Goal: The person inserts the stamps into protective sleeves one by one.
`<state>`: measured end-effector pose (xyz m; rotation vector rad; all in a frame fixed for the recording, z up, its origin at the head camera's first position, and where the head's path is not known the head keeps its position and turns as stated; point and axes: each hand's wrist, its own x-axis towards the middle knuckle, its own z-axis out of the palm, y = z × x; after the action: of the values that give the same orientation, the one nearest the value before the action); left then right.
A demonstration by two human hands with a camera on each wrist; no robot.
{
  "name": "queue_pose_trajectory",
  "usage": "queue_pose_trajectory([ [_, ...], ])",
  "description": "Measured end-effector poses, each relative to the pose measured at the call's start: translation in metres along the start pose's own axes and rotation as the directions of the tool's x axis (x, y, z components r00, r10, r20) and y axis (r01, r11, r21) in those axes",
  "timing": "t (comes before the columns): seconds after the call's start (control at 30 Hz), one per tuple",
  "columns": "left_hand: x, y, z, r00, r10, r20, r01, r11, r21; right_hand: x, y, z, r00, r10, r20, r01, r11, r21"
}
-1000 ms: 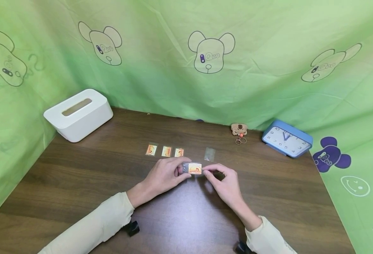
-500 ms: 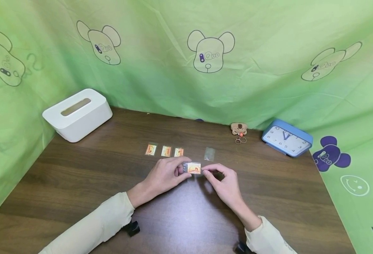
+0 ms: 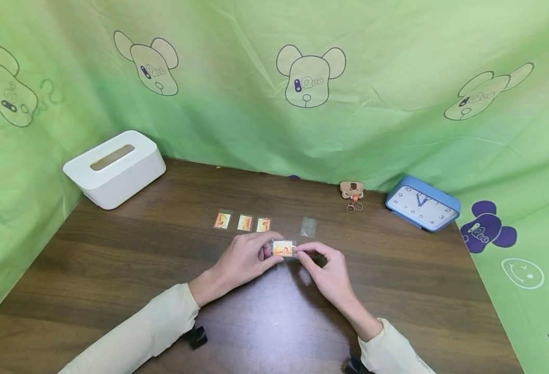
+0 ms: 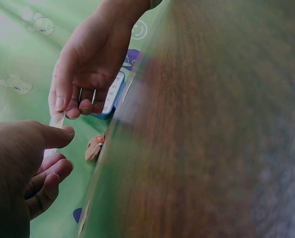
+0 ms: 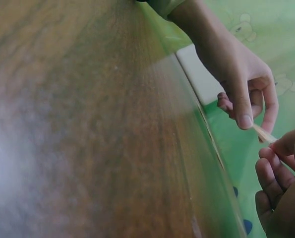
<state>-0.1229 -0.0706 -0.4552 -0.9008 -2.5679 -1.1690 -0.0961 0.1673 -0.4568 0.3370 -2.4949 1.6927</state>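
Between the two hands is a stamp-sized orange-and-white picture card (image 3: 282,249) in a small clear plastic sleeve (image 3: 294,249). My left hand (image 3: 242,259) pinches the sleeve's left end, thumb below and fingers above. At the opposite end, my right hand (image 3: 328,270) pinches the edge between thumb and index finger. Both wrist views show the card nearly edge-on, raised off the table. Just beyond the hands, three similar sleeved cards, a left one (image 3: 222,219), a middle one (image 3: 245,223) and a right one (image 3: 263,224), lie in a row. An unfilled clear sleeve (image 3: 309,227) lies to their right.
A white tissue box (image 3: 115,171) stands at the back left of the brown wooden table (image 3: 115,270). Along the back right are a bear-shaped keychain (image 3: 352,190) and a blue clock (image 3: 422,205). A green printed curtain (image 3: 237,114) hangs behind and along both sides.
The picture card has shifted left within its sleeve, leaving a clear strip at the right end. My right hand has moved slightly left; the left hand stays nearly still.
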Motion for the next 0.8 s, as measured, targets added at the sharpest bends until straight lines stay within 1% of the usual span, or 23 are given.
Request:
queue_pose_trajectory([
  [0.13, 0.0004, -0.0001, 0.0004, 1.000, -0.007, -0.003, 0.007, 1.000, -0.006, -0.0004, -0.0004, 0.0006, 1.000, -0.013, -0.019, 0.014, 1.000, 0.006],
  [0.27, 0.0007, -0.0001, 0.0006, 1.000, -0.021, -0.003, 0.021, 1.000, -0.010, 0.0005, -0.0010, 0.0013, 0.999, -0.001, -0.042, 0.003, 0.999, 0.035],
  [0.37, 0.0009, 0.0002, 0.0008, 1.000, -0.020, -0.007, 0.020, 1.000, -0.009, 0.0012, -0.0011, 0.0025, 1.000, 0.012, -0.029, -0.010, 0.998, 0.060],
  [0.53, 0.0004, 0.0009, 0.0016, 1.000, 0.012, -0.003, -0.012, 0.999, -0.031, 0.0026, -0.0015, 0.0047, 1.000, 0.001, -0.009, 0.000, 0.998, 0.069],
  [0.7, -0.0010, 0.0017, 0.0027, 0.998, 0.060, 0.031, -0.059, 0.998, -0.030, 0.0037, -0.0011, 0.0056, 0.998, -0.017, -0.059, 0.020, 0.999, 0.042],
  [0.8, -0.0013, 0.0022, 0.0037, 0.997, 0.066, 0.035, -0.066, 0.998, -0.006, 0.0044, -0.0007, 0.0060, 0.996, -0.020, -0.087, 0.023, 0.999, 0.030],
])
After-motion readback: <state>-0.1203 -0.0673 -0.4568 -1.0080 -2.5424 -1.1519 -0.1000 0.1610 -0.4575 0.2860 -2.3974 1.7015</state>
